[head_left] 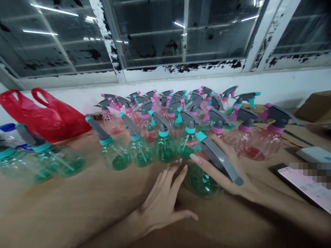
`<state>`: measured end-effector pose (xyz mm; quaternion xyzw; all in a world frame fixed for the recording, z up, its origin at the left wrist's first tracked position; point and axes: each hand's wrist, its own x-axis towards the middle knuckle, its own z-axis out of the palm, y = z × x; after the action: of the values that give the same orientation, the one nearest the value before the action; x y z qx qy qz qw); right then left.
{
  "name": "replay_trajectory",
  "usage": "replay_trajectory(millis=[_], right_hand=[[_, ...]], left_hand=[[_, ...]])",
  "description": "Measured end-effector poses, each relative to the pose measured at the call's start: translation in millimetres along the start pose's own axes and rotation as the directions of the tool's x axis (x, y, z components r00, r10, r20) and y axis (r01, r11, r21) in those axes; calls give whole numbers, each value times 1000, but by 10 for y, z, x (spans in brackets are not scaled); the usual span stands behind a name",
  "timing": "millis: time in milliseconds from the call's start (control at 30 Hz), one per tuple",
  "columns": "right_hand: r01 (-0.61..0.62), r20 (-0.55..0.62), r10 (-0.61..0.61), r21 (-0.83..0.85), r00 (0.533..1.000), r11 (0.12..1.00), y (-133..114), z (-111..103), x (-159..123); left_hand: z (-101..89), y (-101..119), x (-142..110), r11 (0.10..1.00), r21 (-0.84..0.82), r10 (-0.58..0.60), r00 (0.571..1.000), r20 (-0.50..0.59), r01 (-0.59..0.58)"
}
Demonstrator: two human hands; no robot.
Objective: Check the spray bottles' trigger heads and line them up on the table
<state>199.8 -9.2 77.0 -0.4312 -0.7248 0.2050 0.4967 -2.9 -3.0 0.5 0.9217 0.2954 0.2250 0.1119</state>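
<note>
Our right hand (239,175) wraps the neck of the nearest green bottle (203,184), right of centre; our left hand (164,198) spreads open beside it; we'd best hold it upright, steady

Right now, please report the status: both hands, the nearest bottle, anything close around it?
Right hand around neck of green spray bottle. Left hand open beside it, holding nothing. More spray bottles close behind.
</note>
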Motion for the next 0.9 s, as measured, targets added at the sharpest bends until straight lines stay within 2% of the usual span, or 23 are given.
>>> replay_trajectory(millis=[200, 267, 400, 567, 700, 900], right_hand=[[-60, 48, 58, 27, 997, 998, 46, -16, 47], [-83, 64, 80, 42, 995, 996, 69, -5, 56], [-54, 72, 46, 110, 996, 992, 169, 13, 52], [-20, 30, 14, 184, 999, 983, 276, 57, 25], [5, 21, -10, 203, 1000, 979, 284, 75, 18], [-18, 50, 8, 208, 999, 978, 258, 62, 18]], left_hand=[[-14, -17, -18, 996, 30, -89, 981, 172, 85], [-10, -11, -21, 994, 56, -99, 975, 197, 90], [7, -3, -26, 991, 102, -102, 976, 191, 84], [46, 5, -29, 979, 187, -109, 981, 163, 78], [50, 12, -17, 972, 228, -104, 980, 170, 63], [32, 11, 7, 965, 257, -91, 979, 181, 42]])
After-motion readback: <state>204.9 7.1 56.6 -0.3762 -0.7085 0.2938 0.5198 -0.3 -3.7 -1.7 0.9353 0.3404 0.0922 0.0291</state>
